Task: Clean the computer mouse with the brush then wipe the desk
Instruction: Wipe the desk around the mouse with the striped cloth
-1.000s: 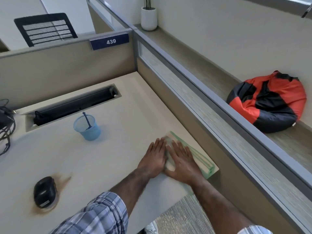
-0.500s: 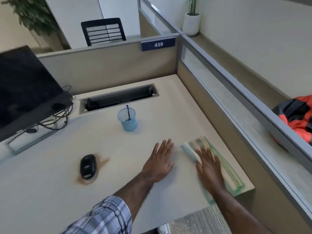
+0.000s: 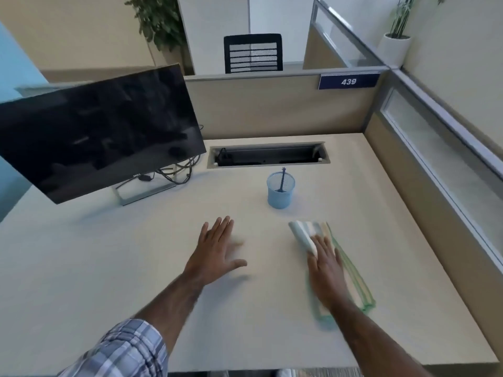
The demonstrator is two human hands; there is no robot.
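The right hand (image 3: 325, 268) lies flat, fingers straight, on the folded cloth (image 3: 302, 234) at the counter's (image 3: 109, 268) near right, pressing it down to wipe. The left hand (image 3: 217, 251) rests spread on bare counter, probably bracing. The brush (image 3: 282, 179) stands in the cup (image 3: 281, 197) beyond; the mouse is unseen.

The pale beige desk (image 3: 109, 268) carries a blue mesh cup (image 3: 280, 195) at one o'clock from its middle, a folded green-edged cloth (image 3: 352, 276) lying flat at four o'clock, and a monitor stand (image 3: 141, 190) with tangled black cables (image 3: 177, 172) at ten o'clock. A recessed cable trough (image 3: 268, 155) sits at twelve o'clock
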